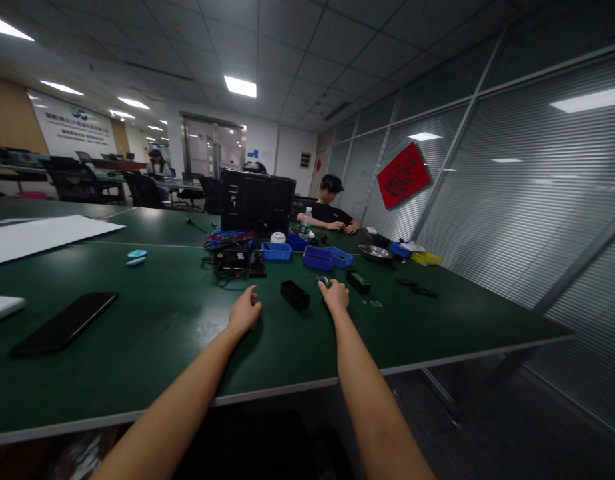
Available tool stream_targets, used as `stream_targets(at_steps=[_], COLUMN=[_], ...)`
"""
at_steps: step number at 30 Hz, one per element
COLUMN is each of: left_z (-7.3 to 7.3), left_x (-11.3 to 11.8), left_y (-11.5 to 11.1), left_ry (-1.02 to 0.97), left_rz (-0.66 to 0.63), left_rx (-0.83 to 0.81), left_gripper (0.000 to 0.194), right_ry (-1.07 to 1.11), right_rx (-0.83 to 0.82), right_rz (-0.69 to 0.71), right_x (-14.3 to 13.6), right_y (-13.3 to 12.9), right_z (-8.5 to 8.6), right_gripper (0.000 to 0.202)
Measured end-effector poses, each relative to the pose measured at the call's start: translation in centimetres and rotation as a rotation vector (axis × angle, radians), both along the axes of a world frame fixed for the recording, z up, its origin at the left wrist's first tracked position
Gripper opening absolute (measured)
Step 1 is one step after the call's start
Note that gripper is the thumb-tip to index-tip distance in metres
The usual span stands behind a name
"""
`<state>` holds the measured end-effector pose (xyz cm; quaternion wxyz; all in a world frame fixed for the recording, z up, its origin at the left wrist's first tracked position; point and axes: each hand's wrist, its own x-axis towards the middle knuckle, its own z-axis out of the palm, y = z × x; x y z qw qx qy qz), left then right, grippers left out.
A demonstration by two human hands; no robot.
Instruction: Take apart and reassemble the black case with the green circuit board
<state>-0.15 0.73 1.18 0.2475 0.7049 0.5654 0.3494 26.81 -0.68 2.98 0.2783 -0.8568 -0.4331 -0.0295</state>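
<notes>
Here we go, and the green table (pixel 197 327) spreads right across our view! A person (pixel 332 215) in a dark top sits beyond it at one o'clock, while a black monitor (pixel 257 200) stands at eleven. Down to our hands: the left hand (pixel 245 311) rests low, fingers curved, thumb apart from them; the right hand (pixel 335 295) reaches in, fingers bent together. Between them we see an open black box (pixel 296 295), and at the right hand's two o'clock a black case with a green board (pixel 357 281). Smallest, a green-and-white piece (pixel 323 280) sits at that hand's fingertips, eleven o'clock; pinched or merely touched, we can't tell!
</notes>
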Motion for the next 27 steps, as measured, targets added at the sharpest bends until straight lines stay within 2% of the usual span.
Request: stream_targets(at_steps=[4, 7, 10, 18, 24, 27], left_z=[0.2, 0.4, 0.4, 0.0, -0.3, -0.5], left_x=[0.0, 0.1, 0.1, 0.1, 0.1, 0.1], left_y=[-0.2, -0.3, -0.4, 0.0, 0.3, 0.5], left_ry=[0.006, 0.02, 0.03, 0.031, 0.023, 0.02], left_rz=[0.002, 0.002, 0.004, -0.001, -0.001, -0.006], left_rx=[-0.003, -0.014, -0.014, -0.004, 0.004, 0.007], left_gripper=[0.055, 0.054, 0.054, 0.054, 0.054, 0.054], right_ry=[-0.024, 0.097, 0.179, -0.003, -0.055, -0.032], right_rx=[-0.006, 0.005, -0.032, -0.066, -0.084, 0.024], right_rz=[0.024, 0.04, 0.034, -0.011, 0.006, 0.038], right_x=[0.0, 0.3, 0.7, -0.3, -0.3, -0.4], right_y=[0.3, 0.6, 0.7, -0.3, -0.3, -0.1], right_z=[-0.4, -0.4, -0.2, 0.5, 0.3, 0.3], right_gripper=[0.041, 0.033, 0.036, 0.057, 0.039, 0.039])
